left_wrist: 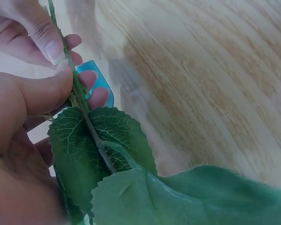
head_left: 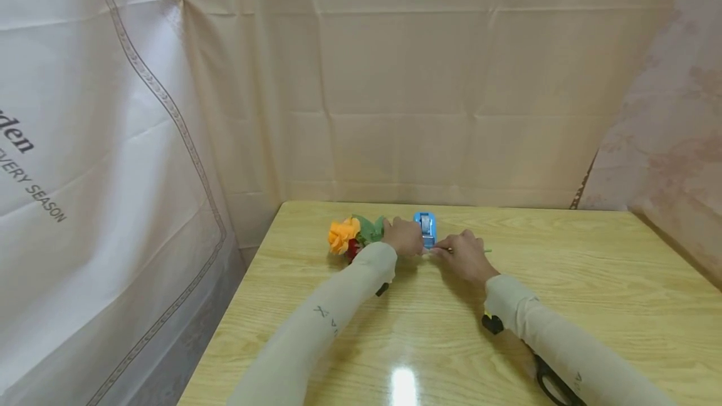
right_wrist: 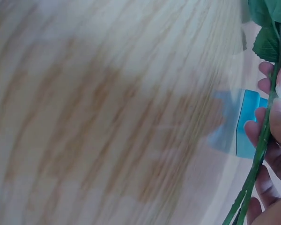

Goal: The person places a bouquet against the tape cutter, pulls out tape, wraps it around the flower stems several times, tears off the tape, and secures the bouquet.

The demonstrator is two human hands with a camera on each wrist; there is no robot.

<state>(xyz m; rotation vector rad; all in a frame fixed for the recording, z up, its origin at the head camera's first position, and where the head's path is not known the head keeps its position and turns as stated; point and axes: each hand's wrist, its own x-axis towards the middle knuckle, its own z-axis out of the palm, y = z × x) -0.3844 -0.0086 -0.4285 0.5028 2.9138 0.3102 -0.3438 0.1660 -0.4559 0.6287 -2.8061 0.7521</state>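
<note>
An orange flower (head_left: 343,235) and a dark red flower (head_left: 353,249) lie towards the left, their green leaves (left_wrist: 117,136) beside my left hand (head_left: 403,237). Between thumb and fingers, that hand pinches the green stems (right_wrist: 260,159) just below the leaves. My right hand (head_left: 465,255) grips the same stems a little farther down, close to the left fingertips; the stem ends stick out beyond it. Right behind both hands is a blue tape dispenser (head_left: 427,224), partly covered by the fingers in the wrist views. Whether tape is on the stems cannot be made out.
Under everything is a light wood-grain table (head_left: 564,255). A black looped handle (head_left: 555,384), perhaps of scissors, shows partly beneath my right forearm at the front. Beige cloth (head_left: 395,80) hangs behind the table, with a white printed cloth (head_left: 113,174) at the left.
</note>
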